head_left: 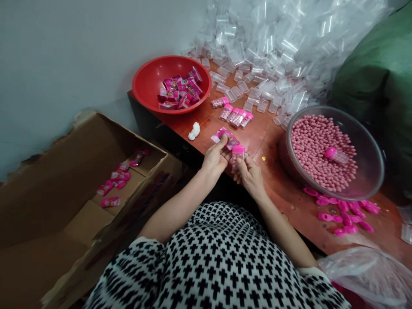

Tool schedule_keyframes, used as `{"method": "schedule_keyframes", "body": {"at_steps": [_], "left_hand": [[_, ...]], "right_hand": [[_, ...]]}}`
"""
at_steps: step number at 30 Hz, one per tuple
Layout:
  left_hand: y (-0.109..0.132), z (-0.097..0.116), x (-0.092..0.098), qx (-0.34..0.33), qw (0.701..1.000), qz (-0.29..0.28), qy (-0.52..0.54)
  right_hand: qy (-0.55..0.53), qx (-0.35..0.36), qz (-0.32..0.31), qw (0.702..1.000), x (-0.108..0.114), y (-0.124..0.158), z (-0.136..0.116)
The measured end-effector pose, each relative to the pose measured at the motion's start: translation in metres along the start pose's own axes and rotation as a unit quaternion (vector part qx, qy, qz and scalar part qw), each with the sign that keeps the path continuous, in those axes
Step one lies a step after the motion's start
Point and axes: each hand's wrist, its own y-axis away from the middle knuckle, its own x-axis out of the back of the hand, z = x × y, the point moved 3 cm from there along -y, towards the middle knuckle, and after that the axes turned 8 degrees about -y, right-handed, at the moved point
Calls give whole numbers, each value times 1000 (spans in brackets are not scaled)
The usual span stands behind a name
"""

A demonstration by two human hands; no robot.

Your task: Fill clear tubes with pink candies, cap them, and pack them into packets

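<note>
My left hand pinches a printed pink wrapper sleeve between thumb and fingers, just over the table's front edge. Close beside it, my right hand grips a small clear candy bottle with a pink cap, held upright and filled with pink balls. The wrapper and the bottle's cap are nearly touching. Beyond my hands lie several filled, pink-capped bottles in a loose row. A crumpled white wad rests to the left of my left hand.
A red bowl holds wrapped packs. A cardboard box at left contains several more. Empty clear bottles heap at the back. A grey basin holds pink balls and one capped bottle; pink caps lie before it, near a plastic bag.
</note>
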Motion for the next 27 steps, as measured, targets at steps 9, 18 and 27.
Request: {"method": "schedule_keyframes", "body": {"at_steps": [9,18,27], "left_hand": [[8,4,-8,-44,993,-54,-97],[5,-2,-8,-33,977,-126,-169],[5,6,-9,-67,949,-187,-246]], "right_hand": [[45,40,7,998,5,-1,-4],[80,67,35,994,7,-5,-3],[-114,-5,-47,992,5,-13,0]]}}
